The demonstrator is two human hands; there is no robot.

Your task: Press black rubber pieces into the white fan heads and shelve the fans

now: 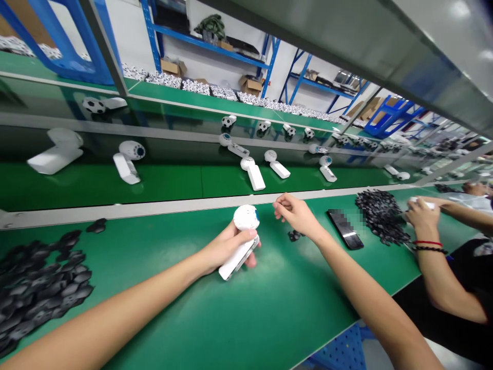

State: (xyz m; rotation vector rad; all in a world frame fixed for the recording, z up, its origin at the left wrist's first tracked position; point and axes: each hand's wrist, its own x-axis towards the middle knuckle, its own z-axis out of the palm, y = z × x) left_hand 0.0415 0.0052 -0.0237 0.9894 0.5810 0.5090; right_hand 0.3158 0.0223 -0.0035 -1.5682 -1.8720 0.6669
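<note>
My left hand (227,249) is wrapped round a white device (246,218) with a round head and a flat rectangular body, its thumb across the joint. To the right of the head, my right hand (292,211) hovers over the green table (246,329), its thumb and fingertips pinched together; whatever is between them is too small to make out. A few small black pieces (295,235) lie just below that hand.
Black pieces form one pile (42,288) at the left and another (381,216) at the right. A phone (345,228) lies beside the right pile. Several white devices rest on the conveyor (173,182) behind the table's pale edge. A co-worker's hand (423,218) works at the far right.
</note>
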